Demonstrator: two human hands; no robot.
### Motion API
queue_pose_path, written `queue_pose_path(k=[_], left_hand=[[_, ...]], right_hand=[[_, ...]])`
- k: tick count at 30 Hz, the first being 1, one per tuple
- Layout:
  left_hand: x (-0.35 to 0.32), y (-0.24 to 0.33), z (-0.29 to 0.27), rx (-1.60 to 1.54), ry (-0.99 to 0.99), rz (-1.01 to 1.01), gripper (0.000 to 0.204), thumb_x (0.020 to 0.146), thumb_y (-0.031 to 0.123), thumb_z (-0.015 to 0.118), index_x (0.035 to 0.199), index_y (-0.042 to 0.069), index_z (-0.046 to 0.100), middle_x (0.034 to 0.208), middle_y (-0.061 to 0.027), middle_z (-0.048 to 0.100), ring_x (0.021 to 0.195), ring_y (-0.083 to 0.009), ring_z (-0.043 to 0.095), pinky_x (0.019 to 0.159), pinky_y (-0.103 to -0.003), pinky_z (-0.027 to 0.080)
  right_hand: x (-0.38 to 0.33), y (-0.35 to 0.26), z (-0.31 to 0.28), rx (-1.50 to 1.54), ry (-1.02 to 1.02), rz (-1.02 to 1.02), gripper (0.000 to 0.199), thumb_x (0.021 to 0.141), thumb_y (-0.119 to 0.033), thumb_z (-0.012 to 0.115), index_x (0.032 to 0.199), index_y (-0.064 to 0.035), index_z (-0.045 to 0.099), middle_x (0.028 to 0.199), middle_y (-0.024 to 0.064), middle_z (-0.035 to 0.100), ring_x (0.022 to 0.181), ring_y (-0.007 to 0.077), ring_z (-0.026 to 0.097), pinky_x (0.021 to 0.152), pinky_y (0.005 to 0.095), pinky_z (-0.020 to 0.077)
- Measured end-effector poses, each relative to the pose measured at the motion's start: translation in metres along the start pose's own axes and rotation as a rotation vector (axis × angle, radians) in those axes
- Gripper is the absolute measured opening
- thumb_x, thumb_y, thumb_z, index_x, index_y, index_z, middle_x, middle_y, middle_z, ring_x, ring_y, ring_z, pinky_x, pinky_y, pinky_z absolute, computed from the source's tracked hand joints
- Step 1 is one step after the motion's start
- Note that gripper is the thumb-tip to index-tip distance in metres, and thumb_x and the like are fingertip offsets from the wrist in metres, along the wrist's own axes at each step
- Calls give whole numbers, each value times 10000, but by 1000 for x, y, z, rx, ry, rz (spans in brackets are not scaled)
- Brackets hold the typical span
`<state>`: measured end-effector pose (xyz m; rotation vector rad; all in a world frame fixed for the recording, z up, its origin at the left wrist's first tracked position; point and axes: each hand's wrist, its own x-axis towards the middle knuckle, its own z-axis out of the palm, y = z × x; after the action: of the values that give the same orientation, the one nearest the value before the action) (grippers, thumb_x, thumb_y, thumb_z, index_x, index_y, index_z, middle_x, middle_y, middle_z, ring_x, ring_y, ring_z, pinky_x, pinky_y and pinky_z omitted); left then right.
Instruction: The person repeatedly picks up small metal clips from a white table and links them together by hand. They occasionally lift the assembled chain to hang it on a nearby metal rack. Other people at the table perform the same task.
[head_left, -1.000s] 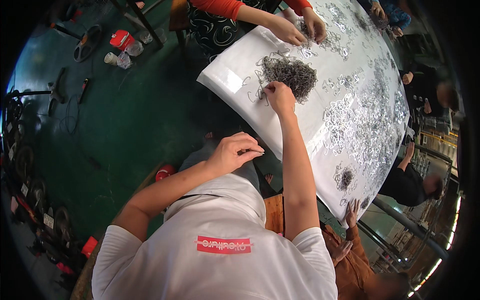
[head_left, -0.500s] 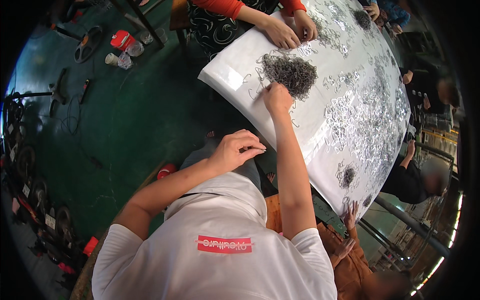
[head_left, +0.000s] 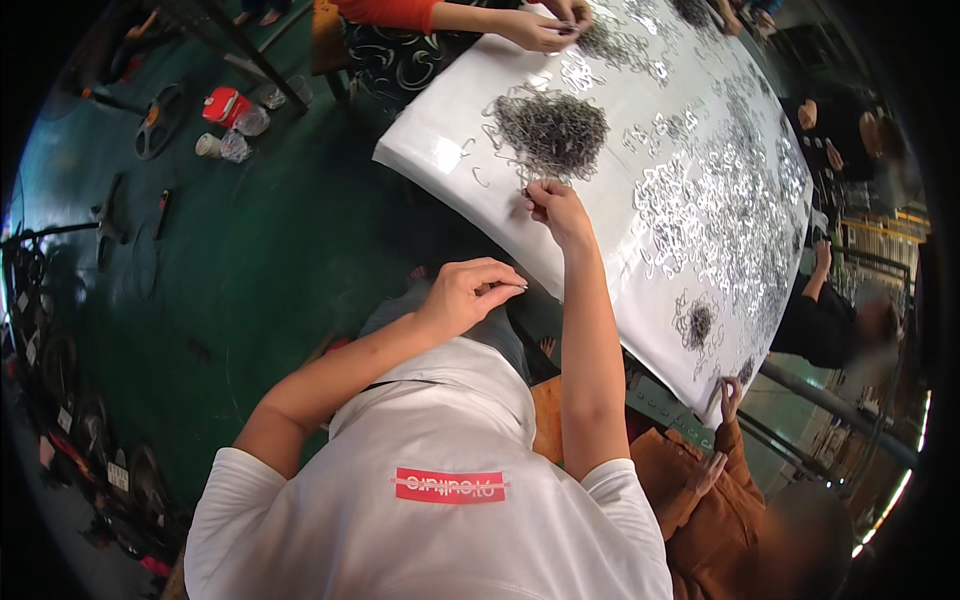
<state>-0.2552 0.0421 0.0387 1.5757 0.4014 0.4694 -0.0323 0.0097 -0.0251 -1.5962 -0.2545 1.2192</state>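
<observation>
I see the left hand [head_left: 462, 297] with fingers pinched on a small metal piece [head_left: 524, 287]. The right hand [head_left: 560, 212] has fingers closed beside the wire-hook pile [head_left: 550, 135] on the white desk [head_left: 430, 120]; I cannot confirm its grip.

The wearer's two hands [head_left: 465, 292] [head_left: 560, 210], one white-covered table [head_left: 455, 115], one white cup [head_left: 208, 146] and uncountable wire hooks [head_left: 553, 135] showed.
</observation>
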Motion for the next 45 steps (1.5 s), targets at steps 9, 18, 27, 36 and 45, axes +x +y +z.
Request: queue_pose_path(k=[9, 18, 27, 36, 45], left_hand=[[11, 10, 19, 12, -150, 12, 139, 797, -17, 668, 931, 16, 688, 897, -89, 673, 752, -138, 649, 650, -236, 534], [29, 18, 49, 5, -285, 16, 137, 812, -17, 634, 941, -3, 679, 894, -100, 674, 726, -138, 634, 646, -244, 526], [46, 20, 90, 32, -439, 20, 137, 813, 1, 639, 943, 9, 683, 893, -95, 675, 719, -139, 629, 635, -240, 505], [138, -51, 154, 346, -466, 408, 158, 795, 56, 665, 951, 37, 680, 912, -84, 666, 811, -234, 614, 704, -330, 502], [205, -107, 226, 933, -568, 841, 108, 807, 160, 638, 903, 116, 662, 977, -6, 590, 916, -191, 544, 767, -333, 416]], right_hand=[[-147, -6, 2, 269, 203, -135, 121, 906, -76, 562, 981, 18, 575, 840, 61, 612, 749, 121, 593, 660, 231, 472], [-219, 12, 15, 450, 407, -258, 69, 868, -73, 634, 918, -27, 621, 950, 1, 580, 818, 65, 529, 674, 189, 407], [-216, 33, -9, 487, 675, -444, 31, 846, -9, 629, 871, -16, 610, 1006, 26, 493, 917, 112, 496, 783, 230, 426], [-227, 44, -24, 137, 805, -642, 54, 816, -12, 661, 834, -26, 612, 1000, 54, 454, 897, 148, 484, 767, 256, 431], [-225, 56, -28, 139, 791, -580, 45, 814, -23, 658, 843, -32, 624, 968, 53, 476, 864, 148, 495, 737, 259, 432]])
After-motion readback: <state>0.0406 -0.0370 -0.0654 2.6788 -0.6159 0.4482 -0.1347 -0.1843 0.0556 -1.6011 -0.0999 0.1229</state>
